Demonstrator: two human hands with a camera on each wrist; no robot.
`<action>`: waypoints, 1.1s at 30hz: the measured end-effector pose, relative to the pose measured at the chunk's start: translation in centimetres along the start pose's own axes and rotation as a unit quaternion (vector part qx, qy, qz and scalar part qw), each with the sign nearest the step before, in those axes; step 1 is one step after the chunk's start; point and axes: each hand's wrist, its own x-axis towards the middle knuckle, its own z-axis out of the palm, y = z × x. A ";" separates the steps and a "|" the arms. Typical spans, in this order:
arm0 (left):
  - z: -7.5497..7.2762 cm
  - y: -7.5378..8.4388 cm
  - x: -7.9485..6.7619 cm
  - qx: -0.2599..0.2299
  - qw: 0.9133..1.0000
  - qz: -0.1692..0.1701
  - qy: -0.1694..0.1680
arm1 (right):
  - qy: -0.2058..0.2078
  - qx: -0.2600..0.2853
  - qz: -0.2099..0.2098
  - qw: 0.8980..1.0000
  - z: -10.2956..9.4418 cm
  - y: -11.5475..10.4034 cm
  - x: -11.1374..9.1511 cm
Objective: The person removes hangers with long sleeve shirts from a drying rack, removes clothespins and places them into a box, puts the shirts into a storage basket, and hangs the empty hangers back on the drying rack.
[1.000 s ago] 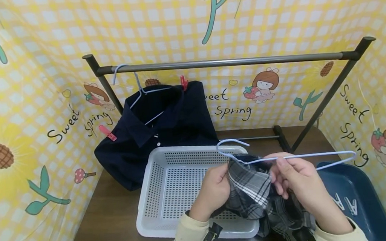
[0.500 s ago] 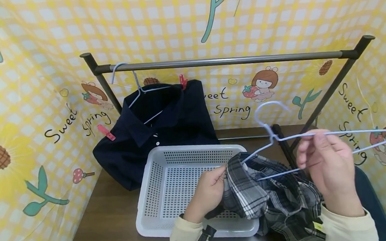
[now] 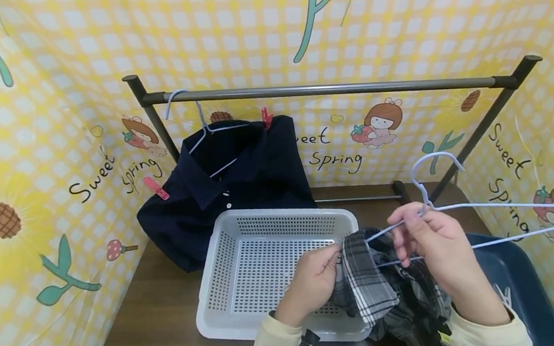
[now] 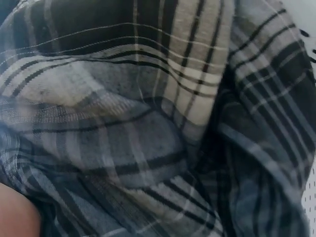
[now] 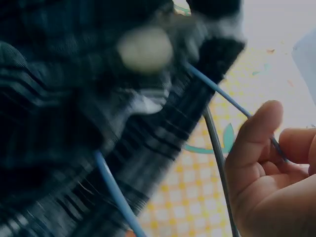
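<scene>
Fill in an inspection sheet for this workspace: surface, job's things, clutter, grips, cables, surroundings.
Surface: brown table, with a white basket on it.
Job's things: plaid shirt, bunched, overlapping the basket's near right corner in the head view; hanger, one end inside the shirt.
Clutter: blue tub holding white clips.
Grips: left grip pinches the plaid shirt; right grip pinches the hanger.
Cables: nothing seen.
Surroundings: rack bearing a navy shirt with red clips; yellow checked backdrop.
</scene>
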 end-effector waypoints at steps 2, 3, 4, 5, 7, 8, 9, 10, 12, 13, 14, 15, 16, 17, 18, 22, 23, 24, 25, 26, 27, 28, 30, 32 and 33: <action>0.0 0.1 -0.2 0.018 1.000 0.004 0.008 | -0.010 0.024 -0.006 1.000 -0.3 -0.2 0.1; 0.0 0.1 -0.3 0.030 0.999 0.006 0.015 | -0.015 0.036 -0.011 0.999 -0.5 -0.4 0.1; 0.0 0.0 -0.3 0.046 0.999 0.015 0.024 | -0.016 0.037 -0.011 0.999 -0.7 -0.5 0.1; 0.1 0.0 -0.4 0.060 0.997 0.025 0.036 | -0.015 0.039 -0.012 0.999 -0.9 -0.6 0.2; 0.3 -0.1 -0.5 0.084 0.993 0.042 0.064 | -0.012 0.062 -0.028 0.998 -1.3 -0.7 0.2; 0.4 -0.2 -0.6 0.085 0.992 0.047 0.077 | -0.009 0.066 -0.035 0.997 -1.5 -0.9 0.2; 0.4 -0.3 -0.6 0.083 0.991 0.055 0.088 | -0.003 0.061 -0.038 0.997 -1.8 -1.0 0.2; 0.5 -0.4 -0.6 0.078 0.990 0.062 0.095 | 0.005 0.058 -0.039 0.998 -2.0 -1.2 0.2; 0.4 -0.5 -0.8 0.063 0.991 0.060 0.103 | 0.006 0.109 -0.063 0.992 -2.7 -1.3 0.3; 0.4 -0.6 -0.9 0.055 0.991 0.059 0.105 | 0.008 0.129 -0.068 0.989 -3.0 -1.4 0.3; 0.3 -0.7 -0.9 0.052 0.991 0.059 0.106 | 0.013 0.147 -0.072 0.986 -3.3 -1.6 0.4; 0.2 -0.8 -0.9 0.053 0.991 0.061 0.107 | 0.017 0.177 -0.078 0.981 -3.7 -1.7 0.4; 0.1 -0.9 -1.0 0.055 0.991 0.060 0.107 | 0.016 0.213 -0.088 0.973 -4.1 -1.8 0.5; 0.0 -1.0 -1.0 0.057 0.991 0.062 0.109 | 0.011 0.245 -0.098 0.964 -4.5 -1.9 0.5; -0.1 -1.1 -1.1 0.059 0.990 0.066 0.109 | 0.008 0.262 -0.103 0.959 -4.8 -2.1 0.6; -0.2 -1.4 -1.3 0.058 0.991 0.077 0.097 | -0.026 0.271 -0.110 0.956 -6.3 -3.0 0.4; -0.1 -1.5 -1.3 0.058 0.991 0.080 0.095 | -0.039 0.264 -0.110 0.957 -6.5 -3.2 0.4; -0.1 -1.6 -1.3 0.057 0.991 0.081 0.094 | -0.049 0.253 -0.109 0.960 -6.8 -3.4 0.3; -0.1 -1.6 -1.4 0.055 0.991 0.082 0.094 | -0.057 0.241 -0.109 0.963 -7.0 -3.6 0.2; -0.1 -1.7 -1.4 0.053 0.991 0.082 0.095 | -0.069 0.230 -0.111 0.964 -7.1 -3.6 0.2; -0.1 -1.8 -1.4 0.051 0.991 0.082 0.096 | -0.080 0.223 -0.112 0.965 -7.3 -3.7 0.1; -0.1 -1.8 -1.4 0.050 0.991 0.081 0.097 | -0.085 0.215 -0.110 0.967 -7.5 -3.7 0.1; -0.2 -1.9 -1.4 0.047 0.991 0.080 0.099 | -0.095 0.190 -0.112 0.971 -7.9 -3.7 0.1; -0.2 -2.0 -1.4 0.045 0.991 0.079 0.099 | -0.083 0.142 -0.102 0.981 -8.4 -3.8 0.2; -0.2 -2.0 -1.4 0.045 0.991 0.078 0.099 | -0.070 0.110 -0.086 0.988 -8.7 -3.9 0.3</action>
